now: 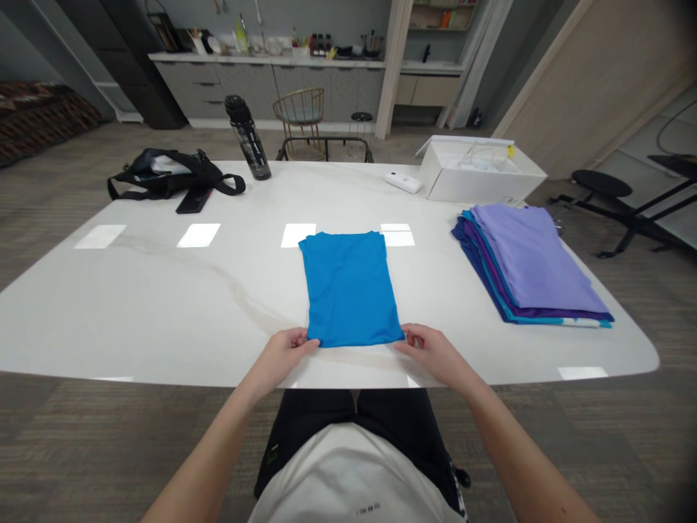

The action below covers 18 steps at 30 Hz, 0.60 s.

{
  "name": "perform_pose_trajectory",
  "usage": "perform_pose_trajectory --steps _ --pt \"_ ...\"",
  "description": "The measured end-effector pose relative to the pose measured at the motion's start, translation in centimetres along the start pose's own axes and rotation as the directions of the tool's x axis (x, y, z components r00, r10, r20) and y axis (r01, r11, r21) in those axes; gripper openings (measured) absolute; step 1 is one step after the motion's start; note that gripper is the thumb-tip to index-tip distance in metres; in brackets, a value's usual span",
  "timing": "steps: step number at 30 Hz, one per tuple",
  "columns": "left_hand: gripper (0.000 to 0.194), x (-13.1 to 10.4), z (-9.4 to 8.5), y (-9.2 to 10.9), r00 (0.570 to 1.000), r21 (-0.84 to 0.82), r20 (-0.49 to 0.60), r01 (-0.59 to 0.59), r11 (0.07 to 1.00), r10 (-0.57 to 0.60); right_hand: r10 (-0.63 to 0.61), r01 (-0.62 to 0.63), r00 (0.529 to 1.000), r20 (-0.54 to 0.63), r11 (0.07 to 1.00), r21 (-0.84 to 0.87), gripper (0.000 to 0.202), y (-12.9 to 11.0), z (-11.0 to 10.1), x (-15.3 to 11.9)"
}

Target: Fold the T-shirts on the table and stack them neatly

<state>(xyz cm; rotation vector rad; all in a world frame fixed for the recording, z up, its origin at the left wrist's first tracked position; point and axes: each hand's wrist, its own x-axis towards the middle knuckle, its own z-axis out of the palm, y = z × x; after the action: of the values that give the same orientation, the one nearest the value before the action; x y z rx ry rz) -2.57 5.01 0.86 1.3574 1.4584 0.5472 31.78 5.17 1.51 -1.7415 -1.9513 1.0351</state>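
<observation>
A folded bright-blue cloth point(351, 290) lies flat on the white table in front of me, its near edge towards my body. My left hand point(284, 353) pinches its near left corner, the thumb resting on the fabric and the fingers curled. At the near right corner, my right hand point(431, 351) is closed on the edge between thumb and fingers. Layers show at the cloth's far left corner. Off to the right sits a stack of folded cloths, with a lavender cloth point(536, 254) on top and purple, blue and navy ones beneath.
The white table point(163, 312) has rounded corners. Towards its far side are a black bag point(174, 174), a phone point(193, 200), a dark bottle point(249, 138), a small white device point(403, 181) and an open white box point(482, 174). Chairs and a kitchen counter stand beyond.
</observation>
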Motion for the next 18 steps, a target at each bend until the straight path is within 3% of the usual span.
perform_pose_trajectory --steps 6,12,18 --pt "0.039 -0.2 1.0 -0.4 0.989 -0.138 -0.028 0.141 0.980 -0.146 0.030 -0.029 0.999 0.029 0.999 -0.037 0.036 0.2 -0.2 -0.1" --pt "0.039 -0.2 0.7 -0.4 0.984 0.213 -0.104 0.164 0.963 -0.145 -0.001 -0.008 0.999 -0.032 0.963 -0.271 0.040 -0.3 0.5 0.2" --pt "0.038 -0.3 0.6 0.1 0.972 0.486 -0.237 0.123 0.865 -0.005 0.019 -0.061 0.994 -0.112 0.919 -0.389 0.045 -0.9 1.4 0.2"
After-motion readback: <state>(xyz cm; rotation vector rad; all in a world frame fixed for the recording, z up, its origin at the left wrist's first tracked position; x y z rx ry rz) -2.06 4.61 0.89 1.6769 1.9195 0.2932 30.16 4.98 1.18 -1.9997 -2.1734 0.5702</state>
